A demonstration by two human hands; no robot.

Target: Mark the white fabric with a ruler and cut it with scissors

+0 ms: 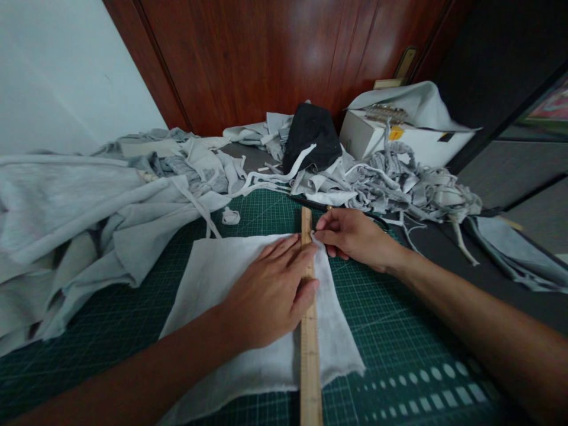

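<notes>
A white cloth piece (208, 278) lies on the green cutting mat (377, 331), with a wooden ruler (310, 361) laid lengthwise over its right part. My left hand (275, 290) presses flat on the cloth and across the ruler, its fingers stretched toward the ruler's far end. Just right of that end, my right hand (355, 239) pinches the cloth's far right corner between thumb and fingers. The corner is slightly lifted there.
Pale grey fabric (89, 207) is heaped at the left. Behind the mat are a black cloth bundle (313, 136), grey scraps and cords (381, 183), and a white box (373, 133). Dark scissors, partly hidden, lie behind my right hand.
</notes>
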